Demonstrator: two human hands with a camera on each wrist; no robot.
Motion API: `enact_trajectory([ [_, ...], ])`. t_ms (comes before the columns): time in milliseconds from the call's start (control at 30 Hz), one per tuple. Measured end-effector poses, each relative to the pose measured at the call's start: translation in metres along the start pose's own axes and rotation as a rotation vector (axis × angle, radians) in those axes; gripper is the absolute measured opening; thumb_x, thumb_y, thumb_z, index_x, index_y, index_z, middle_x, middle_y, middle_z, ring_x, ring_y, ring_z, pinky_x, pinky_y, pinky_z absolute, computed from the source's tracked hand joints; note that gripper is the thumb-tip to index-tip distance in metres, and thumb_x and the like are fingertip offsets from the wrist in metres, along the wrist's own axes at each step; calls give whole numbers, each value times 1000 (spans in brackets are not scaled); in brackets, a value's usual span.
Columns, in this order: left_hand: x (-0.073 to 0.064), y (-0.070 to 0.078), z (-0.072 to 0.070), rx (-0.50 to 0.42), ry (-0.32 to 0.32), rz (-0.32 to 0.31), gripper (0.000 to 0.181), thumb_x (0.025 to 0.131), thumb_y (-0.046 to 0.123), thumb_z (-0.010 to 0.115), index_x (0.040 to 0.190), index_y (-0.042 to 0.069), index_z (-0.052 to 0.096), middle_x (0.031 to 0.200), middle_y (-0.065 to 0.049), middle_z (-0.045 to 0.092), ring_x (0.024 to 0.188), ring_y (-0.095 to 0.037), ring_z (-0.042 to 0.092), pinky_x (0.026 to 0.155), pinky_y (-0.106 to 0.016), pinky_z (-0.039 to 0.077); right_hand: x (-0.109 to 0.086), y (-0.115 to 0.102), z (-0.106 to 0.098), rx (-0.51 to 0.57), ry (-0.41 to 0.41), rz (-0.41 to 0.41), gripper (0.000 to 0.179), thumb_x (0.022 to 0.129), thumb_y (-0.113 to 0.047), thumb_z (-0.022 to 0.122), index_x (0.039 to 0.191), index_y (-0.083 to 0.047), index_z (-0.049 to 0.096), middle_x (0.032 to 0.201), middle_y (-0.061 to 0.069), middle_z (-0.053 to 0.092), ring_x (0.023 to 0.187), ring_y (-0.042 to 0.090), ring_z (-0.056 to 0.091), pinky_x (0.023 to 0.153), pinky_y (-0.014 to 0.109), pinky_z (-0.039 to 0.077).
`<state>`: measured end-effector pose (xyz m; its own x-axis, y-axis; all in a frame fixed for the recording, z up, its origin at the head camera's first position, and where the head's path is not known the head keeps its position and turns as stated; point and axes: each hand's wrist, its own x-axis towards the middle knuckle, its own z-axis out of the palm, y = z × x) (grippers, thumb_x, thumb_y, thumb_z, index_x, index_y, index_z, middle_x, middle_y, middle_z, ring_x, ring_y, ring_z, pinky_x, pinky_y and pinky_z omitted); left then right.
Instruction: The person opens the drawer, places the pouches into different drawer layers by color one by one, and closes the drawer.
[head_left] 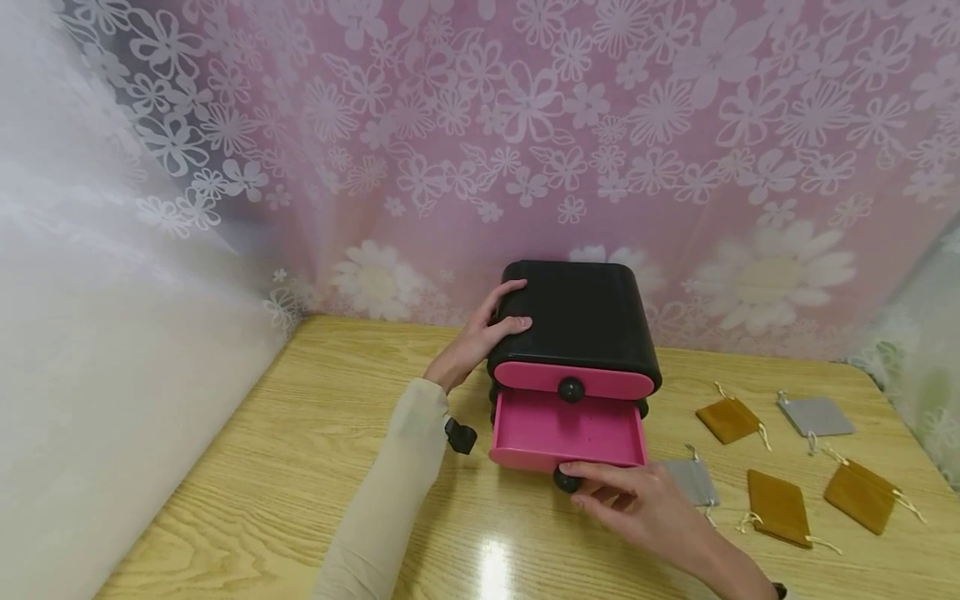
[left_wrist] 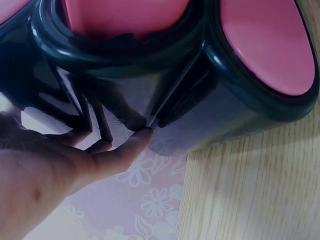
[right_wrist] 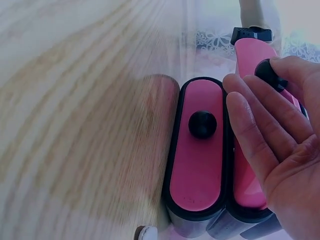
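Observation:
A black drawer unit with pink drawers stands on the table against the back curtain. My left hand rests on its left side, with the fingers spread and their tips touching the black casing in the left wrist view. The middle drawer is pulled out, and its pink inside shows. My right hand pinches that drawer's round black knob between thumb and index finger; its other fingers stay fairly straight. Above, the top drawer is closed. Below, the bottom drawer is closed too.
Several small drawstring pouches lie on the table to the right, such as a brown pouch and a grey pouch. One grey pouch lies close by my right hand. A flowered curtain hangs behind the wooden table.

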<state>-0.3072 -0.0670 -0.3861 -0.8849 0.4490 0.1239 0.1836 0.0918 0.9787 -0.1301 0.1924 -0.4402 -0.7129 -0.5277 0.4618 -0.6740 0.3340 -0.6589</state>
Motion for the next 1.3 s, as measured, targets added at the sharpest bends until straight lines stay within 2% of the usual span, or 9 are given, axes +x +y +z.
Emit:
enact_trajectory([
  [167, 0, -1, 0, 1, -3, -1, 58, 99, 41, 61, 150, 53, 37, 157, 3, 39, 138, -22, 51, 113, -50, 44, -2, -3, 2, -7, 2, 7, 43, 83, -2, 81, 123, -16, 74, 86, 1, 79, 73, -2, 69, 59, 15, 54],
  [333, 0, -1, -1, 7, 1, -5, 59, 98, 41, 62, 151, 52, 37, 158, 4, 37, 139, -22, 50, 114, -51, 44, -4, -5, 1, -15, -46, 39, 40, 87, -11, 80, 126, -16, 72, 90, 1, 79, 77, -1, 70, 60, 19, 55],
  [533, 0, -2, -1, 0, -4, 1, 58, 99, 40, 62, 151, 51, 38, 159, 4, 36, 139, -22, 50, 114, -50, 43, -9, -4, 1, 8, -72, 61, 40, 87, -9, 80, 126, -14, 72, 94, 0, 79, 79, 0, 70, 61, 21, 56],
  [700, 1, -1, 0, 1, 3, 0, 58, 99, 40, 62, 150, 51, 38, 160, 3, 35, 139, -22, 50, 115, -50, 42, -10, -3, 2, 6, -78, 43, 43, 87, -8, 80, 128, -15, 71, 96, 4, 80, 81, 1, 72, 62, 21, 56],
  [900, 0, -1, 0, 4, 4, -2, 58, 98, 41, 62, 150, 52, 38, 160, 4, 33, 140, -23, 48, 115, -51, 42, -13, -5, -2, 63, -151, 92, 44, 94, -17, 74, 137, -18, 65, 104, 8, 78, 88, 0, 72, 64, 23, 58],
  [1000, -1, -1, 0, 7, 7, -1, 58, 98, 41, 62, 150, 53, 38, 161, 5, 32, 141, -24, 48, 115, -52, 42, -16, -4, -4, 102, -175, 92, 46, 96, -16, 72, 141, -18, 63, 107, 10, 78, 90, 1, 72, 64, 24, 58],
  [1167, 0, -2, 0, 11, 7, 5, 58, 98, 41, 62, 149, 53, 38, 161, 6, 33, 141, -23, 48, 115, -51, 42, -21, 0, -8, 147, -170, 57, 50, 94, -5, 72, 142, -14, 61, 109, 15, 77, 89, 7, 74, 67, 26, 61],
  [1300, 1, -2, 0, -3, 7, 9, 57, 99, 39, 61, 149, 52, 39, 159, 5, 36, 140, -21, 49, 115, -50, 42, -25, 3, -14, 135, -166, 101, 44, 95, -10, 72, 138, -15, 64, 110, 11, 78, 87, 7, 75, 66, 25, 59],
])
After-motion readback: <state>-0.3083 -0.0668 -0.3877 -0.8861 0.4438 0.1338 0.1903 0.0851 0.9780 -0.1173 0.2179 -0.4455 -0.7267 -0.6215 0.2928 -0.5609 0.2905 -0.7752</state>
